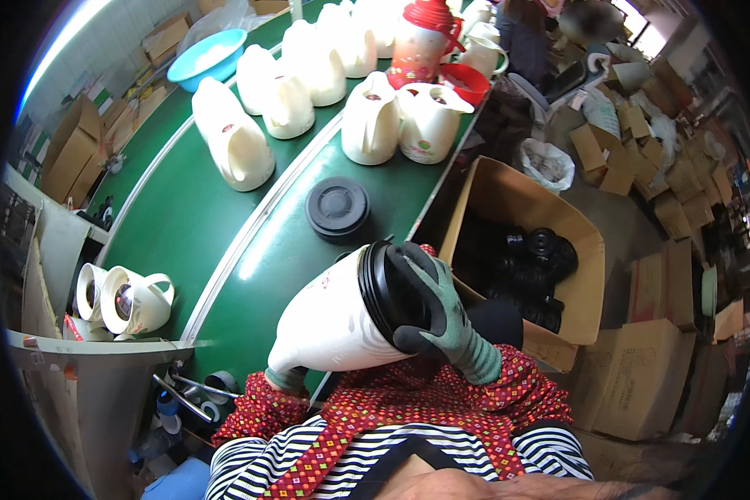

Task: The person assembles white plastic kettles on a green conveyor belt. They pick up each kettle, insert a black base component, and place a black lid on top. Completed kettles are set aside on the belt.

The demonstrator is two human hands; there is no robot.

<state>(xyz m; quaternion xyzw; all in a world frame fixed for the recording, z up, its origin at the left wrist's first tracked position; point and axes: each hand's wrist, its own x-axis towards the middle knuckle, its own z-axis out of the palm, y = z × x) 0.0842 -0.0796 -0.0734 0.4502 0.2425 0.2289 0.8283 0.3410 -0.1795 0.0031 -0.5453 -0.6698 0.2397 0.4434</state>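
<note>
Looking down, I see the white jug (325, 323) tipped sideways, nearer me than the black disc (337, 206). My right hand (448, 310) curves half-open round its black end (377, 292). My left hand (286, 379) is mostly behind the jug; I can't tell its grip. The jug looks hard, slippery and breakable, so the ridged black end seems best to hold.

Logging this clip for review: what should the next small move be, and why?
Probably a slight turn of the black base by the right hand: its thumb and fingers span the base, which sits at the wide end of the tilted jug.
</note>
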